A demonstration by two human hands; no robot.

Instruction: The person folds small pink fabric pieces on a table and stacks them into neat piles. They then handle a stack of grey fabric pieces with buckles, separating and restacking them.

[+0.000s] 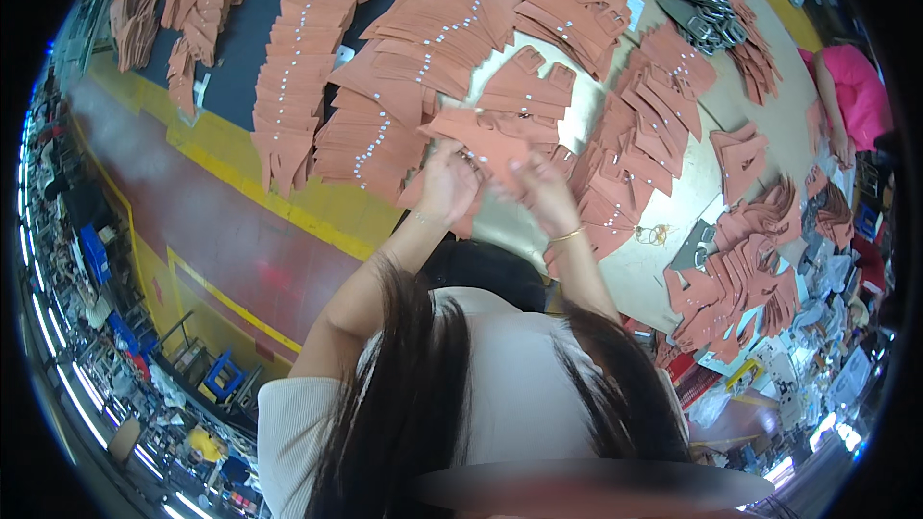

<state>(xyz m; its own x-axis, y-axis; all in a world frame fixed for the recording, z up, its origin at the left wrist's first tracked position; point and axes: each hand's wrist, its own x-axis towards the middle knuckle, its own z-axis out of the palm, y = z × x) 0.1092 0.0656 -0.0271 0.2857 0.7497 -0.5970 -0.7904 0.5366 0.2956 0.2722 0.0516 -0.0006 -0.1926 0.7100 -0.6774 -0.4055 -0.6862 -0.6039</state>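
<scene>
A flat, salmon-coloured cut piece (pixel 492 144) is held up between my hands, above the near edge of the table. My left hand (pixel 450 185) is closed on its left side, fingers curled at the lower edge. At its right end my right hand (pixel 546 194), slightly blurred, pinches the piece. Just left of my left hand, a long fanned row of like pieces (pixel 370 135) with small white tags lies overlapped. Beyond the held piece is a small group of pieces with strap-like loops (pixel 529 86). Right of my right hand, more overlapped pieces (pixel 625 154) are spread on the pale tabletop (pixel 519 231).
Another tagged row (pixel 298 67) lies on the dark surface at left. A bundle of dark pieces with metal buckles (pixel 707 17) sits at far right, near a co-worker's pink sleeve (pixel 856 96). Several more stacks (pixel 735 279) stand at right. A yellow-edged red floor (pixel 260 231) runs along the left.
</scene>
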